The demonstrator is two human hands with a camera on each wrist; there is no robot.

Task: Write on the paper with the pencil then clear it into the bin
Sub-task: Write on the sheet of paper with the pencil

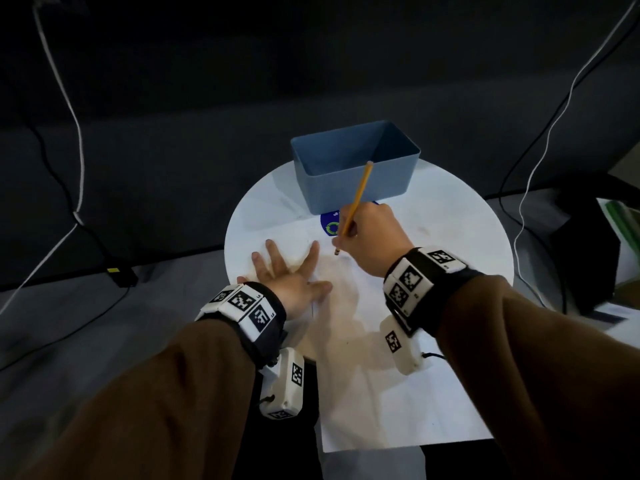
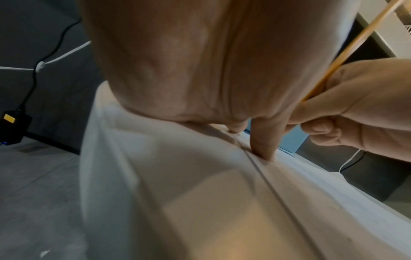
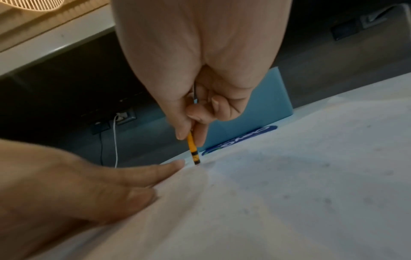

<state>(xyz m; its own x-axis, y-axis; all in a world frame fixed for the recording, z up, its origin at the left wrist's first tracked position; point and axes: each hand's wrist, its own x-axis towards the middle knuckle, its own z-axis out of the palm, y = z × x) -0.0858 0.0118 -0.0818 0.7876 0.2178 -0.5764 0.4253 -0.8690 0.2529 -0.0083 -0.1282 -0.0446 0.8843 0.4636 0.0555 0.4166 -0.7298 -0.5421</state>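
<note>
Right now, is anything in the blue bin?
No, the head view shows the bin empty; the paper lies on the table.

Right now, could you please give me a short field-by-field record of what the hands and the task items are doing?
left hand: flat, fingers spread, pressing on the paper
right hand: holds the pencil in a writing grip
pencil: yellow, tilted, tip down at the paper's far edge
paper: white sheet on the round table, near end overhanging the edge
bin: blue, open-topped, behind the paper, nothing visible inside
round table: white, with a blue sticker by the bin
writing: no marks can be made out
</note>
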